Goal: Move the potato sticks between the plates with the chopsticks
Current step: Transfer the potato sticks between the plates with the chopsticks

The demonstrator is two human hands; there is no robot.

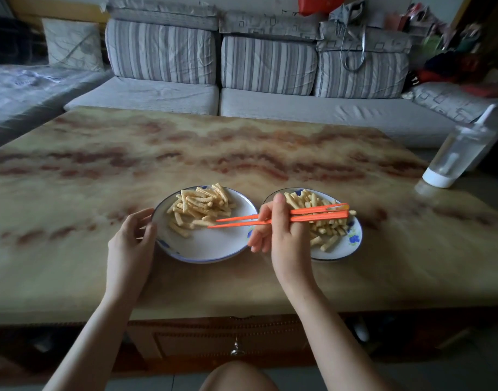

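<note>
Held the left plate (205, 246) by its nine o'clock rim with the left hand (134, 235), thumb and curled fingers on the edge. Bore a heap of potato sticks (199, 206) toward twelve o'clock on that plate, with bare white at six. Pointed the orange chopsticks (312, 217) in from three o'clock, tips nearly closed at the heap's five o'clock edge; could not tell whether a stick sat between them. Gripped both chopsticks mid-length in the right hand (284, 235), fingers wrapped round them, above the nine o'clock side of the right plate (352, 244), just beside the first. Carried a second heap (326, 230) there, partly hidden behind the hand.

Looked like a pick or a drop at the left heap; could not tell which. Called for a braced left plate, tips parted just enough to straddle one stick across its ridged middle, light pressure so as not to snap it, and a low, short carry over the two rims. Risked a slip from what looked like smooth plastic tips, or dragging neighbours off the heap.

Set it all on a glossy marbled worktop (242, 153) in cream and rust. Stood a clear bottle (456, 153) with a white base at the worktop's three o'clock edge, well apart from the plates. Backed the worktop at twelve o'clock with a grey sofa (270, 108) and striped cushions (160, 52); piled clutter (453, 52) at two o'clock. Lit dimly throughout.
</note>
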